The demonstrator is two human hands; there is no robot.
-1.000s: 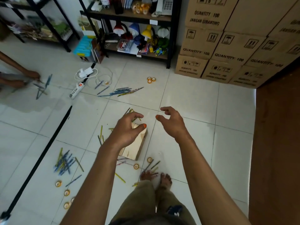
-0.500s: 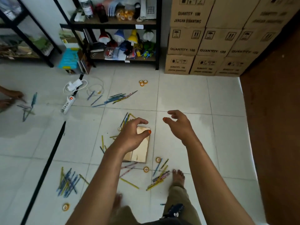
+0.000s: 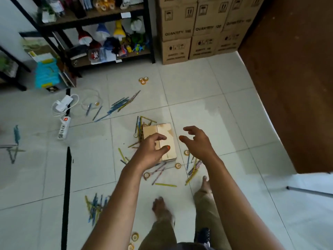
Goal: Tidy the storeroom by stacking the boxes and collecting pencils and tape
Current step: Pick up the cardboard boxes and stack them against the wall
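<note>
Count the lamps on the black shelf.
4, in a row on the black shelf: red lamp, blue lamp, yellow lamp, white lamp, left to right. More may hide behind clutter.

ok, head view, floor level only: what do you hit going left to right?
Blue pencils at the far left → power strip → black floor line → small cardboard box → right hand → brown wooden floor.

Both bare arms reach forward; left hand (image 3: 150, 152) and right hand (image 3: 197, 142) hang with loosely curled, empty fingers.
</note>
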